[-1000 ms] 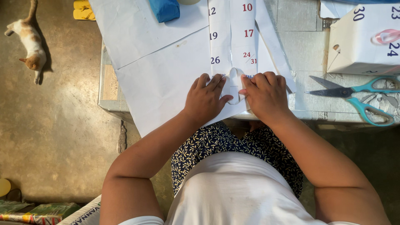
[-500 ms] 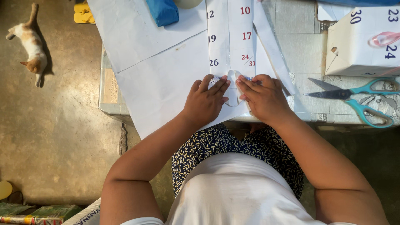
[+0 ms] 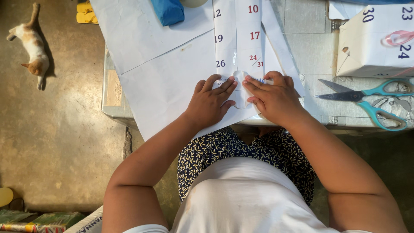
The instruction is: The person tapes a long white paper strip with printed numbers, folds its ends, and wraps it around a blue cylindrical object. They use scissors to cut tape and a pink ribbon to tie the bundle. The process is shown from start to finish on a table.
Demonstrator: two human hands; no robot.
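A folded white calendar sheet (image 3: 239, 39) with printed numbers lies on large white paper sheets (image 3: 168, 77) on the table. At its near end a small curved paper flap (image 3: 239, 88) shows between my hands. My left hand (image 3: 211, 103) presses flat on the paper just left of the flap, fingers together pointing right. My right hand (image 3: 274, 98) presses down on the fold's right side, fingertips touching the flap. The two sets of fingertips nearly meet. Neither hand lifts anything.
Teal-handled scissors (image 3: 371, 101) lie on the table to the right. A white paper-wrapped box (image 3: 375, 43) with a pink ribbon stands behind them. A blue object (image 3: 169, 11) rests at the top. A cat (image 3: 31, 41) lies on the floor far left, yellow sandals (image 3: 86, 13) nearby.
Both hands shifted slightly away along the fold, and their fingertips drew closer together over the paper flap. The paper stays in place.
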